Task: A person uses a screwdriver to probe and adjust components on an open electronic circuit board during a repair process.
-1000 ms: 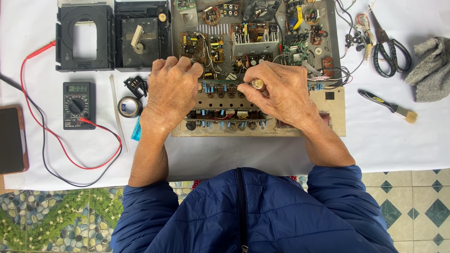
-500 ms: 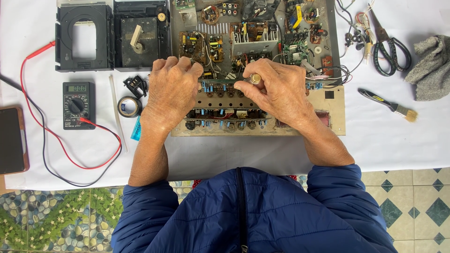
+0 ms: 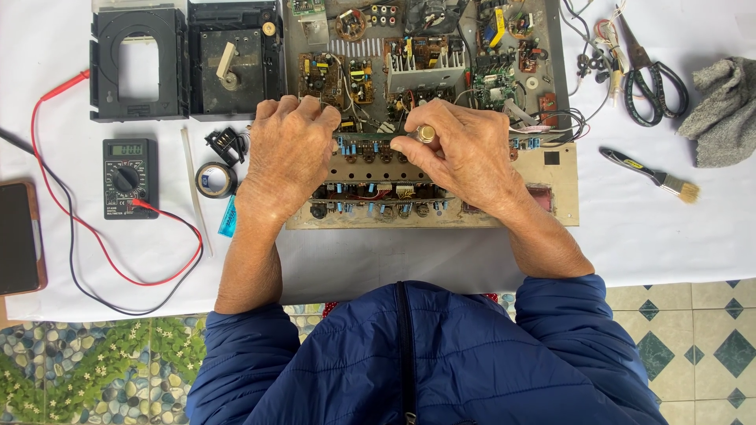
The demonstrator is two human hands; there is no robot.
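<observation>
Brass knob (image 3: 426,133) pinched in right hand (image 3: 465,157); left hand (image 3: 287,157) flat on one chassis (image 3: 563,185).

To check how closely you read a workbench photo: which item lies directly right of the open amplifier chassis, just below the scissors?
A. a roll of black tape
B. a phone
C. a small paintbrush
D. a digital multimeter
C: the small paintbrush lies on the white cloth to the right of the chassis, below the scissors; the multimeter, tape roll and phone all sit on the left side.
</observation>
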